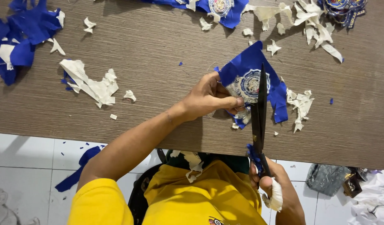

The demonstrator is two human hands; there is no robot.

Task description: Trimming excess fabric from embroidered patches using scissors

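A yellow shirt (192,196) fills the foreground as the right hand (275,189), one finger bandaged, closes around the handles of black scissors (260,112). The left hand (208,98) pinches a blue cloth piece with an embroidered badge (250,83) above the wooden table (158,50). The blades lie across the badge's edge; blue cloth surrounds most of it, so trimming looks far from finished. White backing scraps (94,85) and finished badges (344,8) lie nearby.
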